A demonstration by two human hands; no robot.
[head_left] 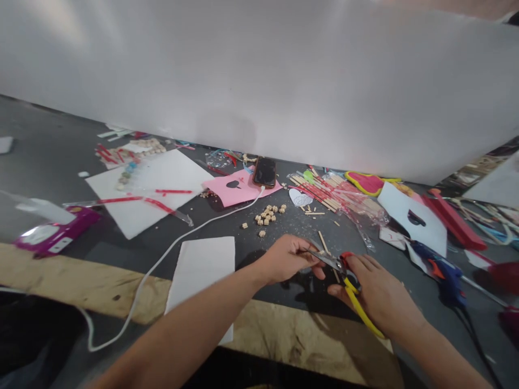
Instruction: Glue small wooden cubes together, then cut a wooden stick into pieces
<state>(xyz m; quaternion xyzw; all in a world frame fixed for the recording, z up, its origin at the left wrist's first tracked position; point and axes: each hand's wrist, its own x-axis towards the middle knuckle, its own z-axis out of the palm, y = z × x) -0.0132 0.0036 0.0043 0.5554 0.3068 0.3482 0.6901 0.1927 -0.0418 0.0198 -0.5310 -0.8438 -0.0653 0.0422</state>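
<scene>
My right hand (379, 289) grips a pair of scissors (359, 308) with yellow and red handles, the blades pointing left. Close by the blade tips, my left hand (290, 259) is closed in a pinch; what its fingers hold is too small to make out. A thin wooden stick (322, 241) runs past the blades, partly hidden by them; I cannot tell whether it is held or lying down. Beyond my left hand is a loose group of small pale wooden pieces (267, 215). More short cut stick pieces (314, 213) lie near a white paper heart (300, 198).
A phone (265, 172) on pink paper (225, 189) trails a white cable (174, 246) to the table's front edge. White sheets (205, 265) lie left. Bagged sticks (324, 192) are behind the scissors. A blue glue gun (444, 273) lies right, a purple device (60, 232) far left.
</scene>
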